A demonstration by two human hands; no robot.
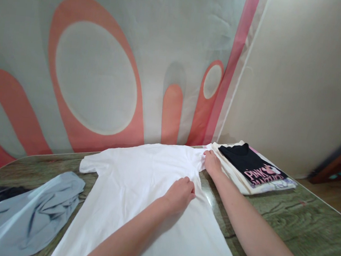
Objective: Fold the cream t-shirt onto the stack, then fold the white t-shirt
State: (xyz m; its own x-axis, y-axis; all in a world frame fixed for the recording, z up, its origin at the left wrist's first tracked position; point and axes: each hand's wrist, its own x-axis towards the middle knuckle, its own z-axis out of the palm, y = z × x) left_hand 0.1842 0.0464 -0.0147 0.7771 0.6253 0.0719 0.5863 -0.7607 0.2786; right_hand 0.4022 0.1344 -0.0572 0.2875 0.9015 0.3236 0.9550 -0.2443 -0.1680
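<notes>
We have a white shirt (138, 190) flat on the table (309, 230), in the middle of our clock. Its long way runs from 12 to 6, shoulder end at 12, by the table's far edge. Our right hand (212, 163) pinches its sleeve (198, 159) at 1 o'clock. Our left hand (181, 191) sits on the shirt, fingers curled; we cannot tell if it grips cloth. Folded clothes (253, 170) sit at 2, near the sleeve. A gray cloth (31, 215) lies at 9. Bare table shows at 3.

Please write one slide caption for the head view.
White T-shirt spread on a table, left hand on it, right hand at one sleeve.
</notes>
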